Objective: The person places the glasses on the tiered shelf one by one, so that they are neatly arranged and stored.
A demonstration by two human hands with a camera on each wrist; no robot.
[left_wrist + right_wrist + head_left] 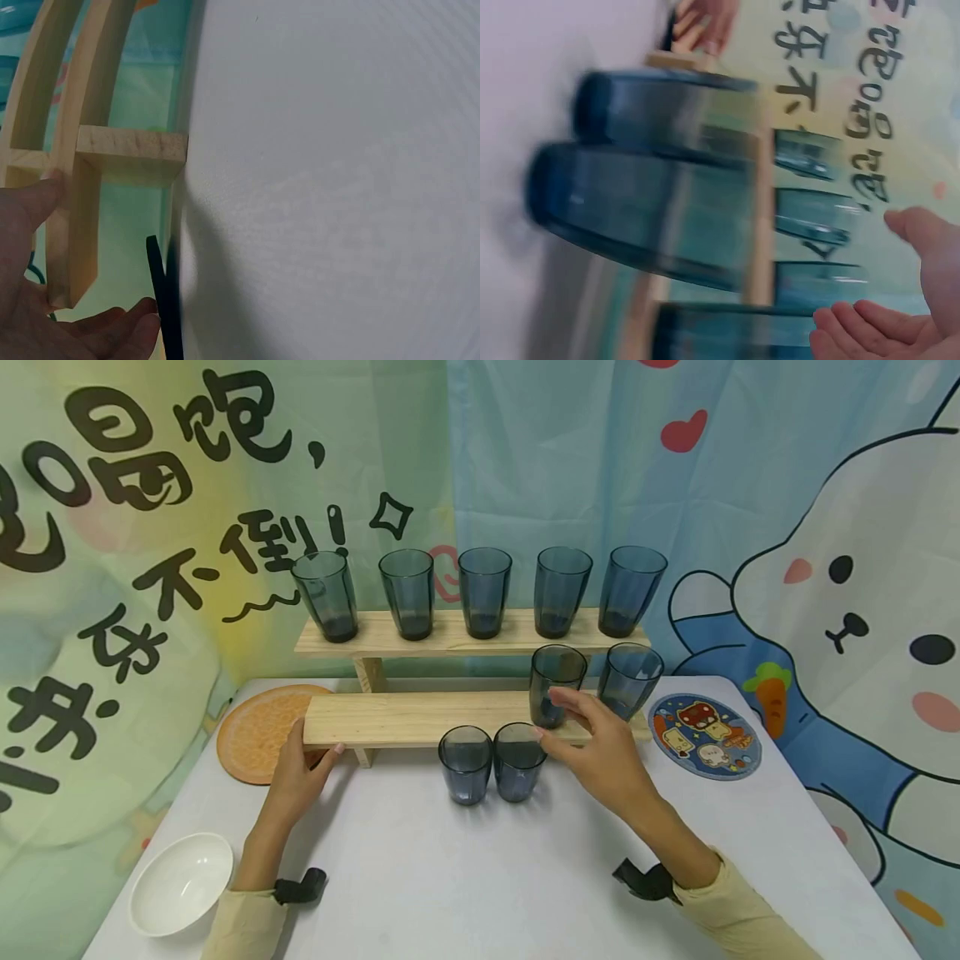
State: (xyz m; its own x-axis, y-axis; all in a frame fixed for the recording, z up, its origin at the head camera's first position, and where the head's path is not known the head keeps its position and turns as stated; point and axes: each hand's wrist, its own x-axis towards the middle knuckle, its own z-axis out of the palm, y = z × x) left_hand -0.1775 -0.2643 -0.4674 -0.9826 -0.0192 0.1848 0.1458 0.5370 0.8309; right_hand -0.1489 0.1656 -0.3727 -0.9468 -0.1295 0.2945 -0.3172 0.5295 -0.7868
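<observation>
My left hand (298,777) holds the left end of the wooden two-tier rack (390,720); in the left wrist view its thumb (41,199) lies against the lower board. My right hand (600,747) is beside a blue-grey glass tumbler (557,672) on that board, thumb and fingers apart. In the right wrist view, the right fingers (870,334) overlap the nearest glass; contact cannot be told. Another tumbler (630,681) stands right of it. Two more glasses, a left one (465,768) and a right one (517,764), stand on the table before the rack.
Several matching tumblers (485,597) line the upper board. An orange round mat (262,735) lies at the left, a blue patterned mat (705,739) at the right. A white bowl (183,885) sits at the front left. A printed curtain (525,452) hangs behind the white table (450,885).
</observation>
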